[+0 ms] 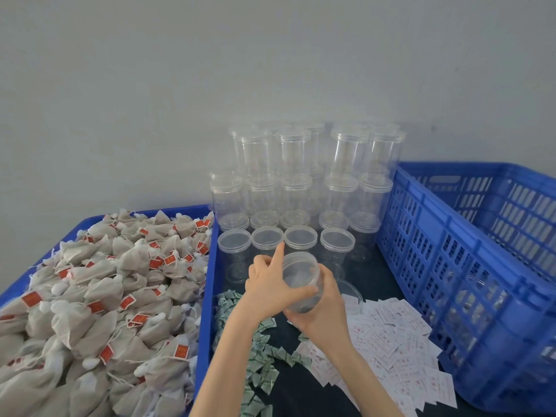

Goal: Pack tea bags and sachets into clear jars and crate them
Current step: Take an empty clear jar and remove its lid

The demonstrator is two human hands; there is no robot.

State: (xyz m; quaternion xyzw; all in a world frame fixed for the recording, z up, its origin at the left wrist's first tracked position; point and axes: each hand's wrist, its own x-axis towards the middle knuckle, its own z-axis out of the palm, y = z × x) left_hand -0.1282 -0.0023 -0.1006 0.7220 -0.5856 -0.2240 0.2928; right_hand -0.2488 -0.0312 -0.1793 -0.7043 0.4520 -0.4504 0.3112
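Tea bags: over on the far left, a blue tray (207, 296) heaped with grey cloth tea bags (99, 296), red tags showing everywhere. That's a big pile, so most of the packing looks to be ahead.

Green sachets: just right of the tray wall, a scatter of small green sachets (261, 365) on the dark desk (304, 386), running under the left forearm.

Left hand: up at the jar's mouth, the left hand (270, 281) has its thumb across the jar's side and the index finger sticking straight up. It's touching the jar, but whether it's really clamped on I cannot tell.

Jar in hand: centre of the action, a clear jar (302, 281) tipped toward the camera, lid off, lifted just in front of the jar rows. Something pale sits inside; too blurred to name.

Right hand: the right hand (322, 311) cups the jar from below and behind, fingers wrapped round it, a firm hold.

Empty jars: behind the hands, open jars (301, 237) in a row, then lidded ones (293, 155) stacked against the wall. Every one looks empty.

White sachets: right of the hands, flat white sachets (400, 341) fanned out on the desk.

Crate: far right, the blue crate (451, 266). Through its slats a few jars seem to be in there already, though it's hard to make out.
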